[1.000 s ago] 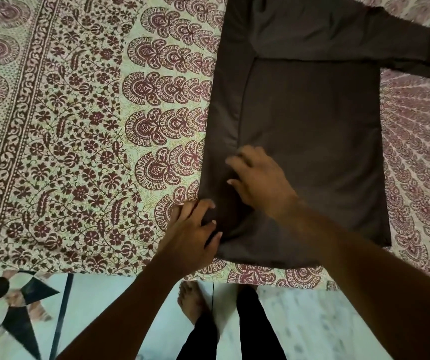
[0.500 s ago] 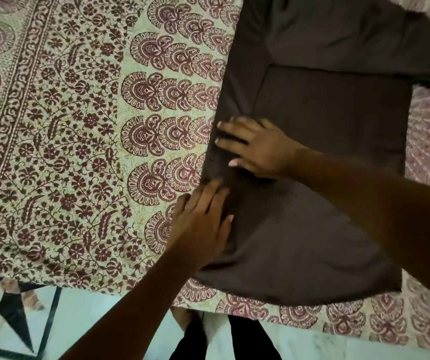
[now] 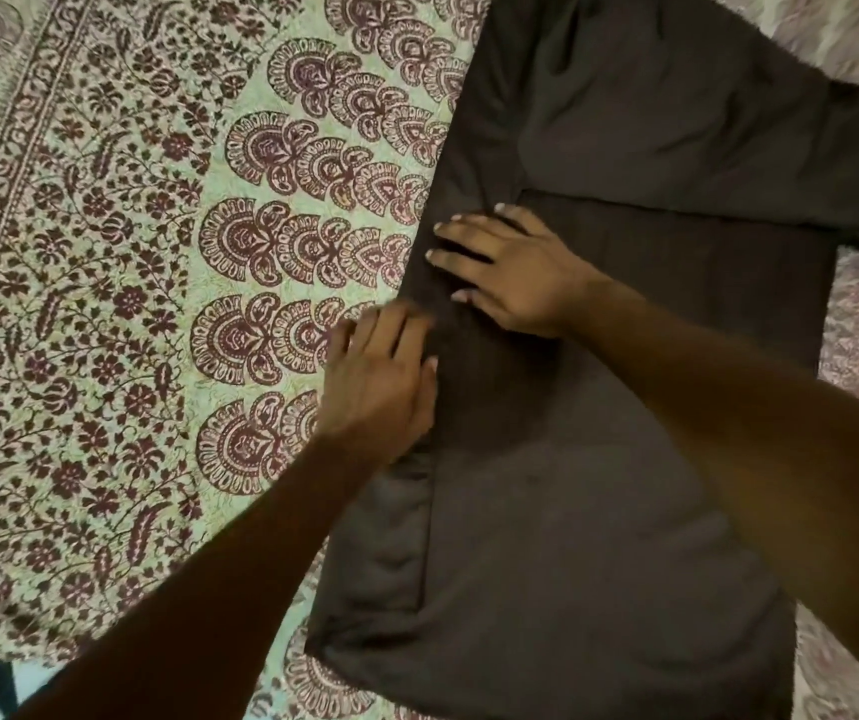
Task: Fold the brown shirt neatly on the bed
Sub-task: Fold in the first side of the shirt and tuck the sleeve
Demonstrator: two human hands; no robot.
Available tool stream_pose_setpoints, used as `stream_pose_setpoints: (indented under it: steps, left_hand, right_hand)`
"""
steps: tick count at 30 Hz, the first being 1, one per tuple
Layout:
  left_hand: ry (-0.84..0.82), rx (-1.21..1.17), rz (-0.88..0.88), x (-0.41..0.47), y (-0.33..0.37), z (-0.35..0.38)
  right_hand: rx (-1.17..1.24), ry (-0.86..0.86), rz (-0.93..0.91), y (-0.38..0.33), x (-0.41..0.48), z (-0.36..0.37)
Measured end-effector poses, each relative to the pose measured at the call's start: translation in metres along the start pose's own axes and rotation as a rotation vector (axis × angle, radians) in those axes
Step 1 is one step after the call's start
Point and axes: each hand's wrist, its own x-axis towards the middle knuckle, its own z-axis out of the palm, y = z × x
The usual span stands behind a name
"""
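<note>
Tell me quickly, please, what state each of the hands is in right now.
Left hand: open, resting on the shirt's folded edge.
Right hand: open, pressing the shirt.

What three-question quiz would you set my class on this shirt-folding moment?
1. True or false: the left hand and the right hand both touch the brown shirt, fingers straight.
2. Pick one. The shirt lies on: A) a patterned bedspread; B) a bare wooden table; C) a plain white towel.
3. Short answer: which hand lies farther along the shirt, away from the person?

Key: 1 true; 2 A; 3 the right hand.
</note>
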Motion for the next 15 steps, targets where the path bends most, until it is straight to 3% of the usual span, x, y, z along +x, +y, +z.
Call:
stream_pose_setpoints:
  steps: [5,10,15]
  left_hand:
    - [-0.167,0.024,-0.019,0.080,-0.015,0.026]
    - [-0.158,0.095,-0.006,0.079,-0.022,0.041]
    - [-0.200,0.090,-0.009,0.084,-0.022,0.040]
  right_hand:
    - [0.033,-0.035,0.201,0.063,0.030,-0.014]
    - [0.048,-0.075,0.282,0.113,0.057,-0.032]
    - [-0.045,-0.089,0.042,0.123,0.072,-0.032]
